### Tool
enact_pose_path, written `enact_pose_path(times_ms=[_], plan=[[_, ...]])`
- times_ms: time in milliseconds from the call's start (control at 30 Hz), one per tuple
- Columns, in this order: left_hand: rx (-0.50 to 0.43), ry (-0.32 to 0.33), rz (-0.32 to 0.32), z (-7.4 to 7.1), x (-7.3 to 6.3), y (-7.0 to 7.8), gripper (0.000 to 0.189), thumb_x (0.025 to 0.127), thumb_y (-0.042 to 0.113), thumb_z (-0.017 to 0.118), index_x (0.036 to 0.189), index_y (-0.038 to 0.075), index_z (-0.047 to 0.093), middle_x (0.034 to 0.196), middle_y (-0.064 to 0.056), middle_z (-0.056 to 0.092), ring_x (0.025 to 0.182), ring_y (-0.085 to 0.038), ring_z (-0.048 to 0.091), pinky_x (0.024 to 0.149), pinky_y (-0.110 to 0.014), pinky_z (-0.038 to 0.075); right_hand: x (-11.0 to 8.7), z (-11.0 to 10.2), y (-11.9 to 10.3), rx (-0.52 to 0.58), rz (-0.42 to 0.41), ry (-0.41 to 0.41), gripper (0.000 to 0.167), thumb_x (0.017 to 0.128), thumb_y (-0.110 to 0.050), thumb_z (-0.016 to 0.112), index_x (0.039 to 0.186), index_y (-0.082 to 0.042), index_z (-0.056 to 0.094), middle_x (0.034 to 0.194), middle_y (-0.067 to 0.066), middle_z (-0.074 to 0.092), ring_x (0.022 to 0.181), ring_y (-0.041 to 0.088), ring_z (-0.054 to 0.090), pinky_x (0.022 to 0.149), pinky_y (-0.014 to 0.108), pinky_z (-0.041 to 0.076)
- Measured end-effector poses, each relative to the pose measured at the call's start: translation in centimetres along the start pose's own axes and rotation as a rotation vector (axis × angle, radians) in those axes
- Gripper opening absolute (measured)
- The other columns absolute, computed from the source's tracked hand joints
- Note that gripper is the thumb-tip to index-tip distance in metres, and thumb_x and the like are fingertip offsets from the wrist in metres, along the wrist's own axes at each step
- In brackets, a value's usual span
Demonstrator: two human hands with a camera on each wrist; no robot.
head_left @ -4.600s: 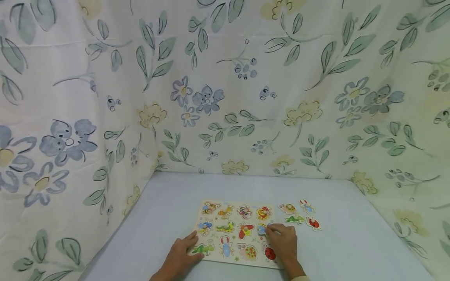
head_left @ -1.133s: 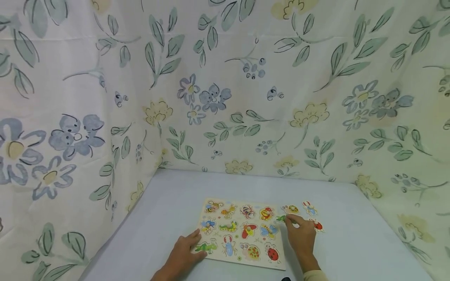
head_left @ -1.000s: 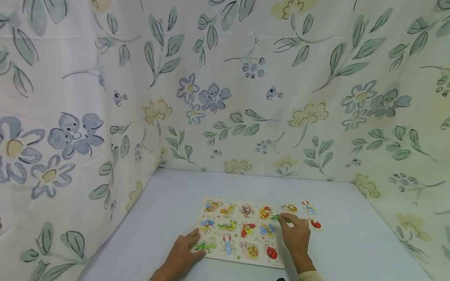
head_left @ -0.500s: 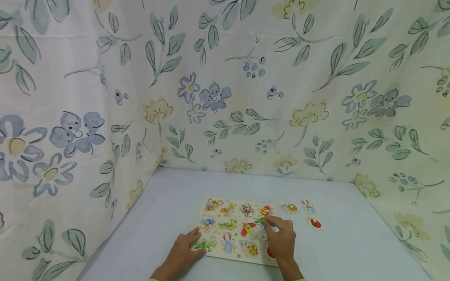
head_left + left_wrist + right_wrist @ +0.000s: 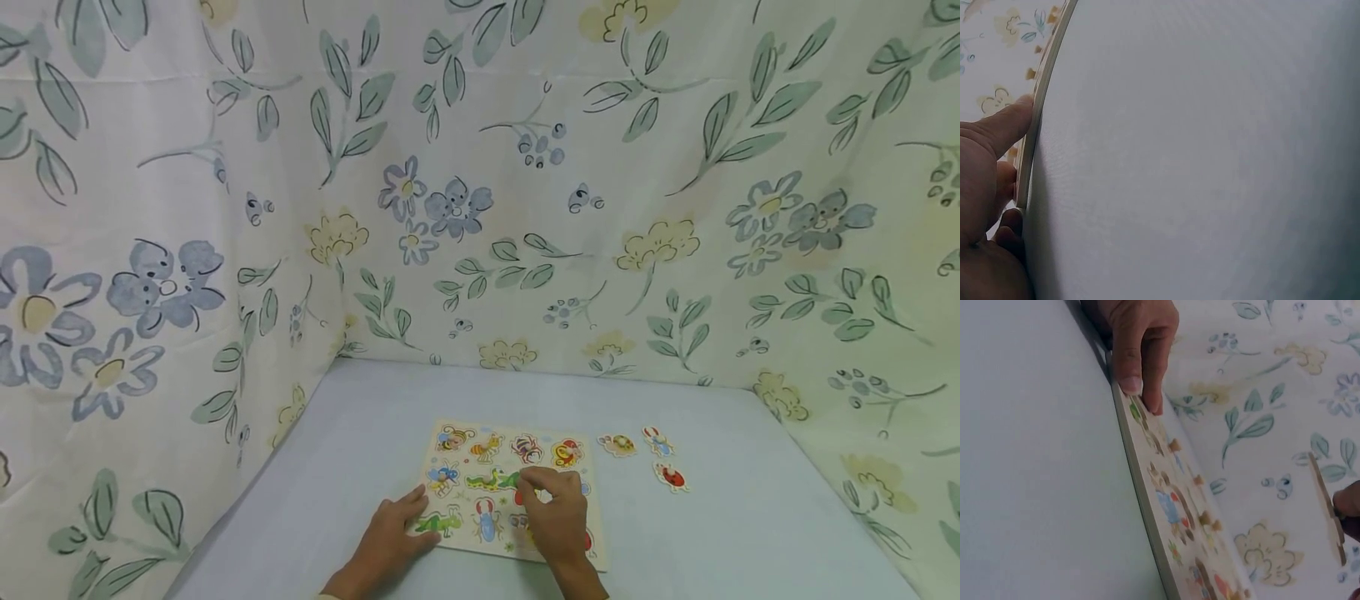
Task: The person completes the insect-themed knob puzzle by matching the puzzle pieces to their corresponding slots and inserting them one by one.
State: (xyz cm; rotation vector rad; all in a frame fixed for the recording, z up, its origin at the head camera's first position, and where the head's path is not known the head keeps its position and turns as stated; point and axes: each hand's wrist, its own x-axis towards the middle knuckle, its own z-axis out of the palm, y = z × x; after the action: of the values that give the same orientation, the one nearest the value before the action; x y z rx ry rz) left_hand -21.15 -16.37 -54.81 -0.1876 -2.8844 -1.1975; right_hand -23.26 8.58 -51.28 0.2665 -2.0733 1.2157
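A wooden insect peg puzzle board (image 5: 506, 527) lies on the table under both hands. My left hand (image 5: 392, 533) rests at its near left corner, thumb along the front edge and fingers at the left edge; the left wrist view shows the thumb (image 5: 1015, 122) against the board's rim. My right hand (image 5: 558, 510) pinches a green grasshopper piece (image 5: 509, 480) over the middle of the board, hiding part of the right-hand pictures. In the right wrist view this grasshopper piece (image 5: 1325, 509) is seen edge-on, raised above the board. A green grasshopper picture (image 5: 442, 522) shows beside the left thumb.
Right of the board lie three loose pieces: a snail (image 5: 618, 444), a blue stag beetle (image 5: 657, 442) and a red ladybird (image 5: 671, 477). Several knobbed pieces sit in the board's upper rows. Floral cloth (image 5: 510, 275) hangs behind and beside the white table (image 5: 720, 533).
The right hand took the grasshopper piece from the loose group, leaving three there, and carried it left across the board. Earlier it was at the blue winged insect piece. The left hand stays put.
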Motion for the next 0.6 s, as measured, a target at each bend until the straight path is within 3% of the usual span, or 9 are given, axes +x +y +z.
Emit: enact_pose_path(times_ms=[133, 333, 600], plan=[[0.011, 0.006, 0.011, 0.0, -0.1, -0.1, 0.07, 0.074, 0.043, 0.079, 0.128, 0.002, 0.06, 0.144, -0.005, 0.047, 0.111, -0.028, 0.048, 0.093, -0.049, 0.04, -0.3, 1.1, -0.6, 0.029, -0.018, -0.01, 0.02, 0.071, 0.002, 0.082, 0.08, -0.015, 0.077, 0.086, -0.01, 0.072, 0.079, 0.007, 0.05, 0.066, 0.024, 0.028], [-0.019, 0.02, 0.012, -0.1, -0.4, -0.4, 0.068, 0.075, 0.039, 0.079, 0.128, 0.001, 0.061, 0.143, -0.006, 0.048, 0.128, -0.051, 0.034, 0.1, -0.063, 0.026, -1.4, 3.4, -1.9, 0.04, -0.047, -0.075, 0.022, 0.071, 0.0, 0.082, 0.078, -0.019, 0.076, 0.086, -0.012, 0.072, 0.077, 0.005, 0.051, 0.068, 0.027, 0.03], [-0.02, 0.046, 0.082, 0.0, 0.0, -0.8, 0.066, 0.075, 0.039, 0.08, 0.124, -0.001, 0.063, 0.139, -0.01, 0.052, 0.125, -0.051, 0.037, 0.099, -0.061, 0.029, -3.0, 6.6, -2.5, 0.056, -0.104, -0.172, 0.02, 0.068, 0.0, 0.081, 0.075, -0.018, 0.075, 0.081, -0.013, 0.071, 0.072, -0.001, 0.058, 0.071, 0.027, 0.03]])
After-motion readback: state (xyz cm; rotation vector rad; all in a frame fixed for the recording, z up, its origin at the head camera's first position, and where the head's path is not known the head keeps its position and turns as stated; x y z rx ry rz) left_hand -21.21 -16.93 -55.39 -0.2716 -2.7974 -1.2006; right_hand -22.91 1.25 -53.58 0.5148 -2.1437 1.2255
